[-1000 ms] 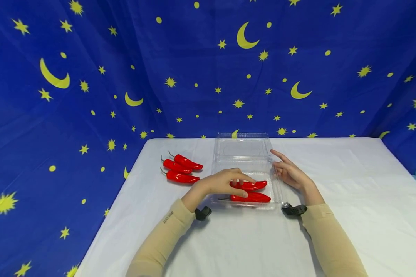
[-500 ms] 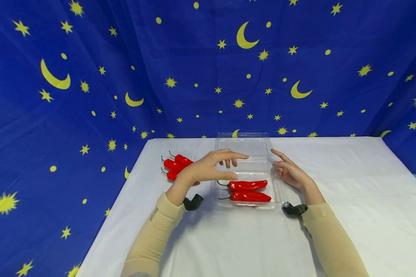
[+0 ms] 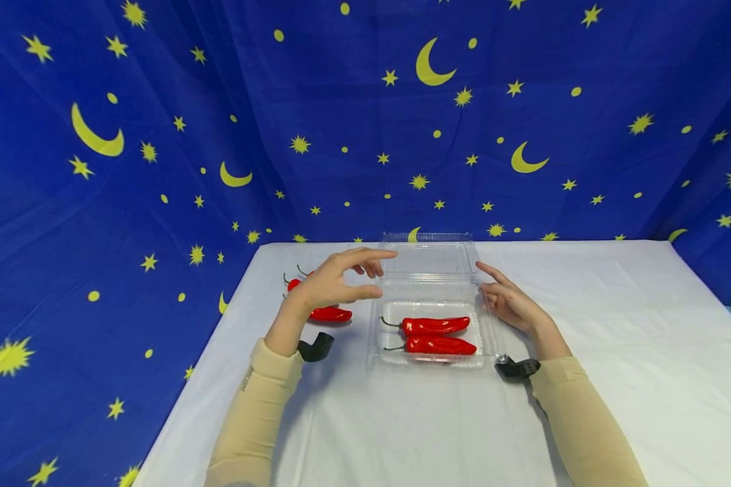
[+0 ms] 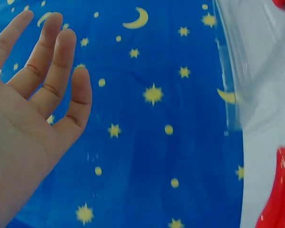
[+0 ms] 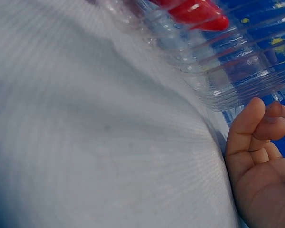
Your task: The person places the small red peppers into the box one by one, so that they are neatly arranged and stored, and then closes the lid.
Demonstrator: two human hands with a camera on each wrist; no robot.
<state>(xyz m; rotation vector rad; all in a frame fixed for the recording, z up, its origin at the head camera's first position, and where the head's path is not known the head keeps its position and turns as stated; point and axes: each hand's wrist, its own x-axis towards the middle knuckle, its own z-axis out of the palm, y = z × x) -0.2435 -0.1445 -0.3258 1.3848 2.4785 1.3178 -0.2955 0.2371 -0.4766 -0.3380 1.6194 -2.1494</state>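
Left hand raised above counter, fingers spread, holding nothing, over loose red peppers left of clear clamshell box (two peppers inside). Right hand relaxed, fingers loose, touching box's right edge.

Bright, even lighting; soft shadows under arms on counter; wide-angle bending at edges; both wrist views blurred close-up.

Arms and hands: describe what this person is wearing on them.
Both arms are covered by long, close-fitting beige sleeves down to the wrists. The left sleeve bears small dark lettering near the cuff. A small black camera mount is strapped at each wrist. The left hand and right hand are bare: no gloves or rings show.
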